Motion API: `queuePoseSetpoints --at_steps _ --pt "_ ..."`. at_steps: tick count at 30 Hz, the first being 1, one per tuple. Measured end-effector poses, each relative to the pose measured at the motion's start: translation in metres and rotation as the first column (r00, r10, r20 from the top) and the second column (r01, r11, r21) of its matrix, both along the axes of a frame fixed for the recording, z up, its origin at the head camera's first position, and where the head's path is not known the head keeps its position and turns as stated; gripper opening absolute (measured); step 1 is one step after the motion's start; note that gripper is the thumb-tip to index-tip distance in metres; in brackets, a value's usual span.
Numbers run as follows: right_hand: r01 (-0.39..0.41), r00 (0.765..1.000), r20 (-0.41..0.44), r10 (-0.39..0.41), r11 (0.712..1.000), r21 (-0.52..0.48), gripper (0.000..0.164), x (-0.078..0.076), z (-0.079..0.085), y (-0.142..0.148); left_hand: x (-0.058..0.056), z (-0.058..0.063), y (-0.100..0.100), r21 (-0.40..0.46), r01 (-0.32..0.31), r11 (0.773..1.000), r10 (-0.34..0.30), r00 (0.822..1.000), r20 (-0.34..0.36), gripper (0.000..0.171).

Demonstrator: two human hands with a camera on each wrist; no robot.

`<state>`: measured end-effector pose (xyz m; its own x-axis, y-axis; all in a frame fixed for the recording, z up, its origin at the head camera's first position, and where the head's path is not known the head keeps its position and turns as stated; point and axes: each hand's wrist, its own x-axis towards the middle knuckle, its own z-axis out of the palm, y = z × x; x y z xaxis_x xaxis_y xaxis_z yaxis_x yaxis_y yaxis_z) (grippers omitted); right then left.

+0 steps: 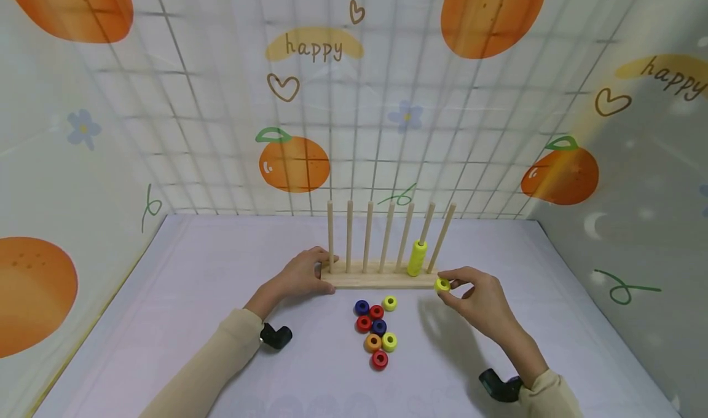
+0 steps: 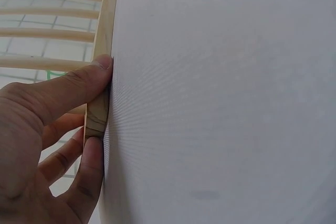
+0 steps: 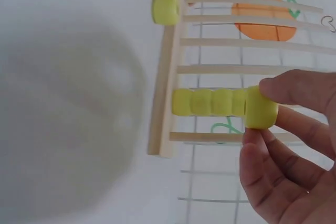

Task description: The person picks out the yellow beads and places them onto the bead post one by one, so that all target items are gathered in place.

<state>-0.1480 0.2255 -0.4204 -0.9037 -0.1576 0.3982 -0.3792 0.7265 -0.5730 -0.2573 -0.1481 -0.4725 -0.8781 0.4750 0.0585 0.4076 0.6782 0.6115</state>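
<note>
A wooden peg rack (image 1: 376, 281) with several upright pegs stands on the table. My left hand (image 1: 301, 273) grips its left end, the thumb on the front edge of the base and fingers round the end and back. Between thumb and fingertips, my right hand (image 1: 482, 300) pinches a yellow bead (image 1: 442, 285) near the rack's right end. Several yellow beads (image 1: 417, 258) are stacked on the second peg from the right; the other pegs are bare. In the right wrist view the pinched bead (image 3: 261, 107) appears in front of that stack; whether they touch cannot be told.
Loose beads lie in front of the rack: red (image 1: 380, 360), blue (image 1: 362, 307), yellow (image 1: 389, 303) and one orange (image 1: 373, 343). A white cloth covers the table (image 1: 221, 246). Behind stands a printed curtain (image 1: 221, 160) over a wire grid.
</note>
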Motion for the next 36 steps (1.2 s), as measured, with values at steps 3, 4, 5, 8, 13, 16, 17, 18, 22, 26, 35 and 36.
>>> queuePoseSetpoints --at_steps 3,4,5,8,13,16,17,18,22,26,35,36 --pt "0.001 1.0 -0.01 -0.001 1.0 0.005 0.03 -0.001 0.008 0.002 0.001 0.001 0.001 0.0 -0.005 1.0 0.005 1.0 0.007 0.065" --pt "0.002 1.0 -0.017 -0.002 1.0 0.008 0.03 -0.001 0.01 0.003 0.001 0.001 0.001 -0.002 -0.006 1.0 0.006 1.0 0.007 0.065" --pt "0.001 1.0 -0.025 -0.001 1.0 0.008 0.03 -0.002 0.013 0.004 0.001 0.001 0.001 -0.004 -0.008 1.0 0.008 1.0 0.005 0.065" --pt "0.0 0.999 -0.049 0.001 1.0 0.013 0.031 -0.003 0.022 0.004 0.002 0.002 0.001 -0.005 -0.012 1.0 0.012 1.0 0.005 0.065" --pt "-0.004 0.996 -0.084 0.005 1.0 0.022 0.031 -0.004 0.036 0.004 0.002 0.001 0.001 -0.004 -0.009 1.0 0.009 1.0 0.003 0.065" --pt "0.004 0.994 -0.105 -0.002 1.0 0.025 0.031 -0.006 0.04 0.003 0.002 0.0 0.001 -0.006 -0.01 1.0 0.01 1.0 -0.007 0.065" --pt "0.007 0.994 -0.11 -0.005 1.0 0.024 0.031 -0.007 0.041 0.002 0.001 -0.001 0.0 -0.007 -0.011 1.0 0.011 1.0 -0.01 0.065" --pt "0.01 0.993 -0.116 -0.007 1.0 0.023 0.031 -0.007 0.042 0.002 0.001 -0.001 0.0 -0.009 -0.011 1.0 0.011 1.0 -0.012 0.066" --pt "0.009 0.99 -0.139 -0.007 1.0 0.016 0.031 -0.009 0.045 0.001 0.0 -0.001 0.0 -0.015 -0.007 1.0 0.006 1.0 -0.017 0.066" --pt "-0.007 0.985 -0.173 0.01 1.0 0.021 0.031 -0.011 0.051 0.0 0.0 0.0 0.0 -0.025 -0.006 1.0 0.005 1.0 -0.024 0.067" --pt "-0.028 0.979 -0.203 0.035 0.999 0.033 0.03 -0.016 0.07 -0.003 0.001 -0.001 0.0 -0.012 -0.025 1.0 0.025 1.0 0.001 0.067" --pt "-0.03 0.976 -0.213 0.037 0.999 0.036 0.03 -0.017 0.072 -0.003 0.001 -0.001 0.0 -0.011 -0.027 1.0 0.027 1.0 0.003 0.067"
